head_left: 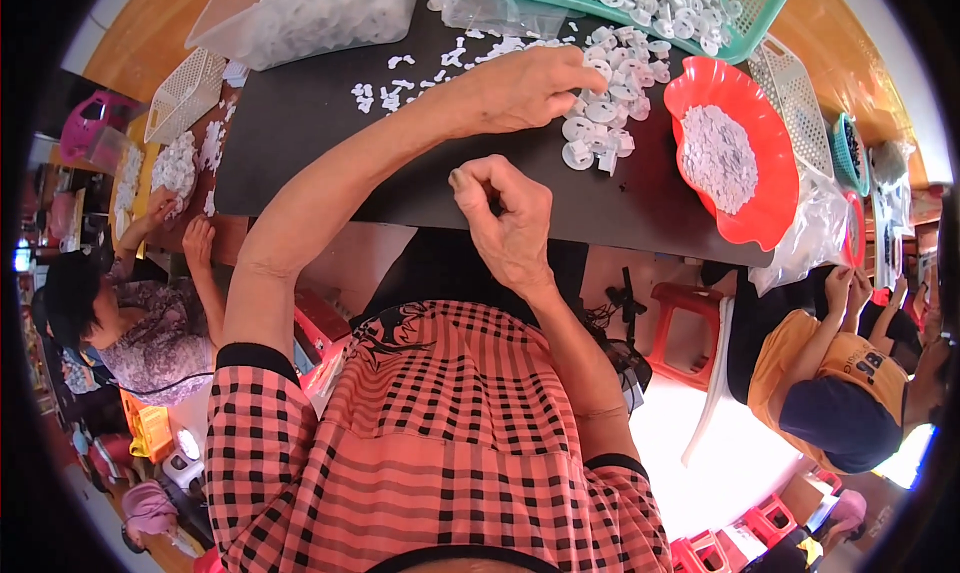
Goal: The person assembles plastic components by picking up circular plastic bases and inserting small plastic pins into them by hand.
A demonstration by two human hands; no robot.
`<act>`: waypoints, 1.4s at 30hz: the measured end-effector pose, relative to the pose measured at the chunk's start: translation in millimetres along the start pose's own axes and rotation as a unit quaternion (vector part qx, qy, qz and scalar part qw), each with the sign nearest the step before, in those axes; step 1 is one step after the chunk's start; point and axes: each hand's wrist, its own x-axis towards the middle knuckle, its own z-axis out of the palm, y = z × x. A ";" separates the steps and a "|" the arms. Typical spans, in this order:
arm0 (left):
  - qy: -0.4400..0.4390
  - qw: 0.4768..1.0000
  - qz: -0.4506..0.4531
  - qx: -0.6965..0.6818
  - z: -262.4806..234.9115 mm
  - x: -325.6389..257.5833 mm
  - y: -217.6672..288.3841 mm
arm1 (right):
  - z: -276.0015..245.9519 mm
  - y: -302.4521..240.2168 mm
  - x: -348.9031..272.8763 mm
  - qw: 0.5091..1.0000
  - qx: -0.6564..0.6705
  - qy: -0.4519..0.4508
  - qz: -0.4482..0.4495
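White plastic rings [600, 123] lie heaped on the black worktop [320, 133] just left of the red bowl [775, 163]; the left hand [525, 88], fingers extended and flat, rests on the heap's near-left edge, grasping nothing visible. Draw one ring clear before lifting. The right hand [505, 218] is curled nearly closed (contents cannot be told) nearer than the bowl, whose rim and a clear bag [815, 238] crowd the heap.

Small white round plastic caps [603, 113] are lying heaped in a loose pile on the black surface [320, 123], some upright, some tipped.
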 end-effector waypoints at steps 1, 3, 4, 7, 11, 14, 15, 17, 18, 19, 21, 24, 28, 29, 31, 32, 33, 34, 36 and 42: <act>-0.037 0.999 0.013 0.025 3.5 5.4 -2.3 | -0.1 0.2 0.5 1.000 0.002 -0.002 -0.012; -0.052 0.998 0.010 0.018 9.7 10.7 -9.9 | -0.9 1.1 1.3 1.000 -0.004 -0.005 -0.014; -0.075 0.996 0.013 0.034 10.7 12.7 -11.4 | -1.1 0.4 1.4 1.000 -0.002 -0.008 -0.015; -0.098 0.994 0.003 0.039 7.7 14.3 -12.7 | -2.7 -0.4 2.3 1.000 0.001 -0.015 -0.012; 0.034 0.996 -0.039 -0.078 -2.6 -0.9 -10.8 | -3.5 -2.1 2.4 1.000 0.002 -0.023 -0.005; 0.096 0.956 -0.149 -0.232 -20.5 -19.3 -2.1 | -2.2 -0.4 0.8 1.000 0.023 -0.019 0.007; 0.122 0.903 -0.210 -0.353 -25.9 -26.3 3.6 | -3.0 1.1 0.6 0.999 0.025 -0.024 0.006; 0.143 0.854 -0.226 -0.446 -28.1 -46.1 9.1 | -3.4 3.3 -1.1 1.000 0.005 0.002 0.002; 0.174 0.802 -0.233 -0.522 -27.2 -55.2 14.6 | -4.4 4.0 -1.1 0.999 0.032 0.019 0.003; 0.204 0.742 -0.235 -0.594 -25.2 -64.5 18.7 | -5.6 3.5 -1.3 0.994 0.097 0.030 0.030; 0.206 0.729 -0.227 -0.612 -22.9 -83.5 24.1 | -6.2 -0.9 1.8 0.985 0.135 0.073 0.084; 0.237 0.688 -0.244 -0.640 -18.7 -104.0 35.8 | -3.9 -4.8 10.1 0.996 0.058 0.061 0.027; 0.268 0.674 -0.228 -0.649 -9.3 -118.3 37.6 | 5.9 -2.8 22.2 0.999 0.028 0.027 0.012; 0.271 0.672 -0.229 -0.650 -8.4 -122.1 36.5 | 6.4 -2.2 24.1 0.999 0.027 0.024 0.014; 0.284 0.677 -0.233 -0.638 -7.6 -127.8 38.0 | 5.7 0.0 27.7 0.999 -0.045 -0.016 0.004; 0.288 0.675 -0.233 -0.638 -7.7 -129.4 39.8 | 5.4 1.3 28.6 0.999 -0.045 -0.020 0.006; 0.296 0.674 -0.236 -0.634 -7.9 -130.1 42.5 | 5.3 2.9 29.4 0.998 -0.063 -0.026 -0.012; 0.305 0.674 -0.239 -0.629 -8.0 -131.6 45.0 | 6.5 4.4 30.0 0.996 -0.080 -0.034 -0.031; 0.315 0.682 -0.259 -0.606 -7.9 -134.4 49.3 | 10.1 3.1 31.7 0.989 -0.127 -0.039 -0.071; 0.343 0.704 -0.299 -0.545 -12.0 -153.6 48.9 | 24.9 -8.3 36.1 0.972 -0.173 -0.091 -0.129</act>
